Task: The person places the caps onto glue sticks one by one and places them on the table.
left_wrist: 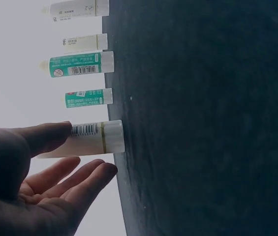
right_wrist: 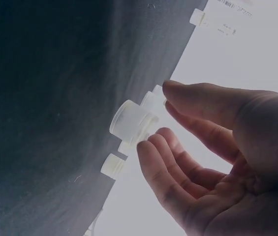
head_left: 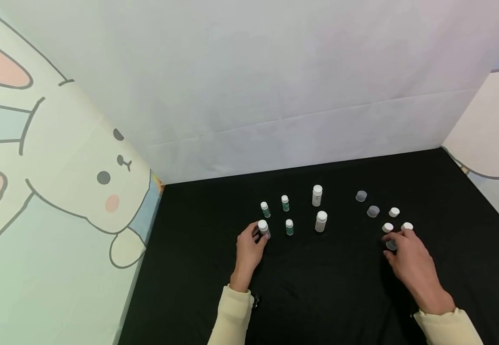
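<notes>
A white-capped pale bottle (head_left: 264,228) stands upright on the black cloth. My left hand (head_left: 248,249) is around it, thumb over its front and fingers loosely extended at its far side. Whether the fingers touch the bottle I cannot tell. In the left wrist view, a barcode shows on the bottle's label (left_wrist: 87,130) above my thumb. On the right, my right hand (head_left: 413,261) hovers around a small clear cup (head_left: 391,245), thumb and fingers spread. In the right wrist view, the cup (right_wrist: 129,122) sits just beyond the fingertips, with a gap to the thumb.
Three small green-labelled bottles (head_left: 289,227) stand near my left hand. Two more white bottles (head_left: 321,222) are mid-table. Two clear cups (head_left: 373,211) and three white caps (head_left: 393,212) lie by my right hand. A pale wall (head_left: 275,129) borders the black cloth (head_left: 215,211).
</notes>
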Demonstrator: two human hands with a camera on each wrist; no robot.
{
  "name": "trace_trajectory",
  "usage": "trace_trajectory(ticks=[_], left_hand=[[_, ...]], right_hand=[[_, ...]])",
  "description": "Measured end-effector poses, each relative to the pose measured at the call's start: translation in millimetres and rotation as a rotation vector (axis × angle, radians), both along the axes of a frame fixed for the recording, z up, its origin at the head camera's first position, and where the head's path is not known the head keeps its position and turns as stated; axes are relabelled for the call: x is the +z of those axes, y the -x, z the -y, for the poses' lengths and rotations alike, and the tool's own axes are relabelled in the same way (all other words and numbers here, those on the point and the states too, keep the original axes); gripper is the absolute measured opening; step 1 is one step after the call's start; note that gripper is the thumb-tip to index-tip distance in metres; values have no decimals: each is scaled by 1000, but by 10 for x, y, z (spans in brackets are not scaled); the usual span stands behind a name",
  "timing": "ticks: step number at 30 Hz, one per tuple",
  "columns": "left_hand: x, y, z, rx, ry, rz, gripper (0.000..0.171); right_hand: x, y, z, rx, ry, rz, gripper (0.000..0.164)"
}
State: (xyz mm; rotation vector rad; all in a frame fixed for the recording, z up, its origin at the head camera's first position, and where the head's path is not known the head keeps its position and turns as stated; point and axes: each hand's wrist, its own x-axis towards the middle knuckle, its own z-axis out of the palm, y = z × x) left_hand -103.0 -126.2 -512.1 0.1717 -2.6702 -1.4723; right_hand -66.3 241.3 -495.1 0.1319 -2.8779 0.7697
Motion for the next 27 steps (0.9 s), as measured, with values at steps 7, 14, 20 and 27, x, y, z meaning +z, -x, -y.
trace_trajectory(ticks=[7, 14, 20, 27], left_hand=[[4, -8, -4, -9, 10, 9, 33], [-2, -29, -6, -15, 27, -7, 28], [-7, -32, -16, -16, 29, -21, 25], [7, -23, -28, -15, 35, -11, 25]], right_hand=[[-40, 1, -28, -3, 25, -72, 29], [-59, 25, -56, -36, 41, -94, 27], [-70, 51, -80, -42, 65, -120, 25], [-76, 64, -95, -38, 74, -112, 23]])
